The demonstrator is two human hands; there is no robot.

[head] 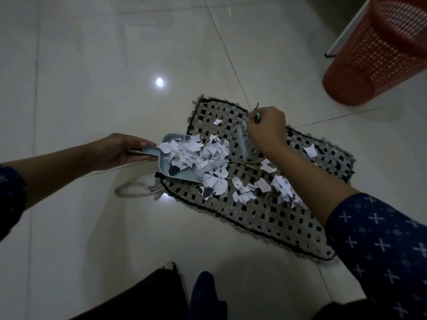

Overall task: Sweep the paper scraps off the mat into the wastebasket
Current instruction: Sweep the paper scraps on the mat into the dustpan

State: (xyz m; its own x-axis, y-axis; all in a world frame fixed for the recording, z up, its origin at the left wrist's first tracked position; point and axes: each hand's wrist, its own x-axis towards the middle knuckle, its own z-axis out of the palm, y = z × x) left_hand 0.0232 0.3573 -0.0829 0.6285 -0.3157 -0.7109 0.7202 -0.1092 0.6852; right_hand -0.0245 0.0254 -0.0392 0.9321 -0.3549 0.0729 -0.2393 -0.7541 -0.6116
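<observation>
A woven grey-and-black mat (261, 218) lies on the tiled floor. White paper scraps (208, 158) are heaped at its left edge, spilling into a pale blue dustpan (166, 167). My left hand (120, 151) grips the dustpan's handle. My right hand (266, 129) holds a small pale brush (243, 144) upright on the mat, just right of the heap. More scraps (263, 184) lie scattered across the middle of the mat, one (310, 150) near its right side. An orange mesh wastebasket (379, 54) stands at the upper right.
A looped white cord (136, 190) lies on the floor by the mat's left corner. A white panel edge (346, 31) runs beside the wastebasket. Dark clothing and a blue foot (203, 294) show at the bottom. The glossy tiles (115, 65) reflect a ceiling light.
</observation>
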